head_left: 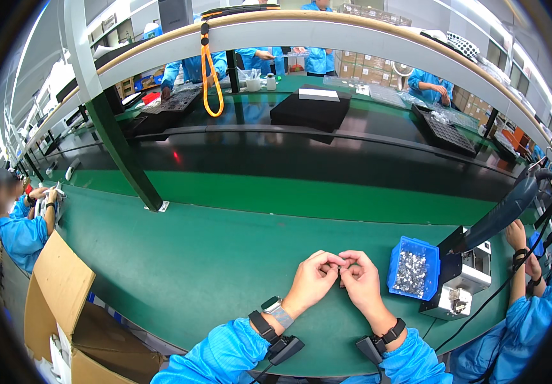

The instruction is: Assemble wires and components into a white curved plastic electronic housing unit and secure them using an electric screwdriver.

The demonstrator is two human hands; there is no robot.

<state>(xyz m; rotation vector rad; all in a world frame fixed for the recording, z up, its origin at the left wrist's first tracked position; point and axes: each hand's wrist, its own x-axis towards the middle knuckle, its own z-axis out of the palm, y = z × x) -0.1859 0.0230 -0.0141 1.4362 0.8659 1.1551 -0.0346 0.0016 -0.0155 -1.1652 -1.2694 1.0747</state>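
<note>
My left hand (pixel 315 276) and my right hand (pixel 360 279) meet fingertip to fingertip above the green bench (pixel 212 256). Between the fingers of both hands sits a small dark part (pixel 340 273), mostly hidden. Both forearms wear blue sleeves and dark wrist straps; the left wrist also carries a watch. Just right of my right hand stands a blue bin (pixel 413 267) filled with several small metal parts.
A small grey machine (pixel 460 281) with a dark arm stands right of the bin. A co-worker's hands (pixel 518 240) work at the far right, another person (pixel 17 221) sits at left. An open cardboard box (pixel 65 307) is at lower left. Black trays and a black box lie across the conveyor.
</note>
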